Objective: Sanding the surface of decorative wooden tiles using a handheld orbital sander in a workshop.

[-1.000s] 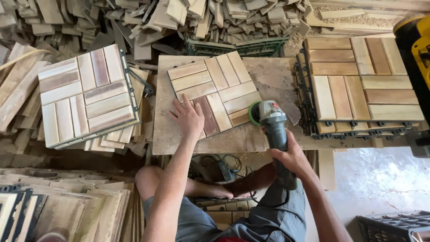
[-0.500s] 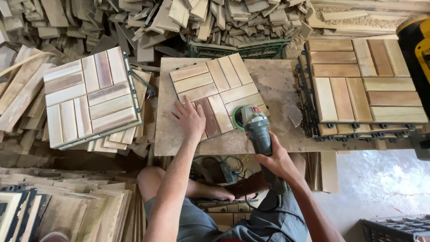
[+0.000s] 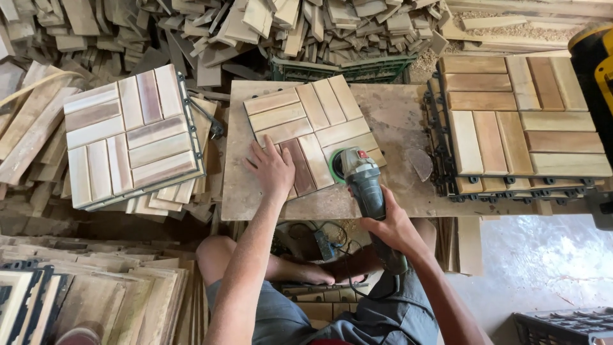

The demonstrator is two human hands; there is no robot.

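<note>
Grinder's slid left since a second ago, off the tile's right edge and onto its lower right slats. That angle grinder [image 3: 361, 182] sits with its green-guarded disc on the wooden deck tile [image 3: 311, 131], which lies a bit skewed on the work board [image 3: 396, 118]. Its long axis runs from the person up toward the tile, head pointing away and slightly left. Right hand [image 3: 391, 225] is wrapped around the grinder body; left hand [image 3: 271, 167] is spread flat on the tile, pinning it. I'd keep the disc flat, pressure light, fingers clear. Finished tile stacks [image 3: 131, 137] sit either side.
</note>
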